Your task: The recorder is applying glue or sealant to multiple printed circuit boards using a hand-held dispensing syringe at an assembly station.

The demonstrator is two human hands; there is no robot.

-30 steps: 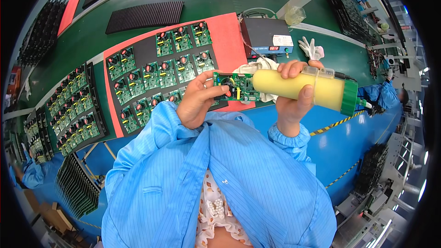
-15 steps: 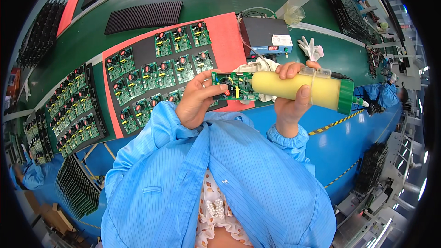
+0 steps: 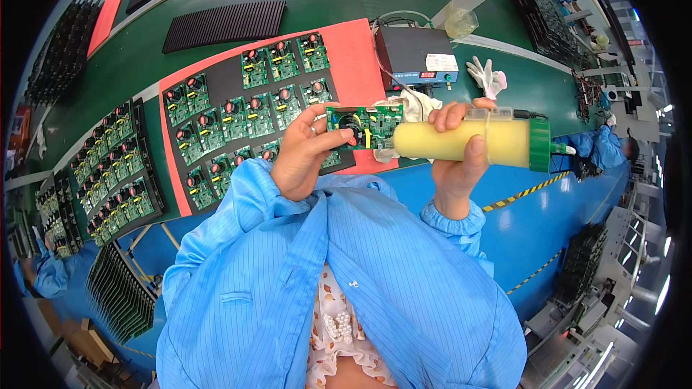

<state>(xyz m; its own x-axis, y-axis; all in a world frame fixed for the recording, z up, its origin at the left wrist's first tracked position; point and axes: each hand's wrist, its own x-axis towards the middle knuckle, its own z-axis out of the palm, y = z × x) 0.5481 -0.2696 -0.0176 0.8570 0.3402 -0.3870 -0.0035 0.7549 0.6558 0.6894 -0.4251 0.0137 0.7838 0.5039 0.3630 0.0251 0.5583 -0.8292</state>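
My left hand (image 3: 300, 153) grips a green circuit board (image 3: 380, 120) by its left end, its thumb lying across the parts. The board carries a dark round coil, a red part and yellow pieces. In my right hand (image 3: 457, 166) lies a thick yellow cylindrical hand tool (image 3: 440, 140) with a green end cap (image 3: 539, 145). A clear switch piece is strapped along its top, with a black cable plugged in. Its rounded left end is close to the board's lower right corner; whether they touch I cannot tell.
Several similar boards stand in rows on a black mat (image 3: 240, 147) over a red sheet (image 3: 355, 57). Behind the tool are a dark control box (image 3: 416, 53) with a lit display, a white glove (image 3: 489, 78) and a cloth (image 3: 416, 106). More boards fill a tray (image 3: 156, 187) at left.
The board has shifted slightly left in my left hand. The yellow tool has tilted nearer level, and its rounded end has dropped from over the board's right end toward the lower corner.
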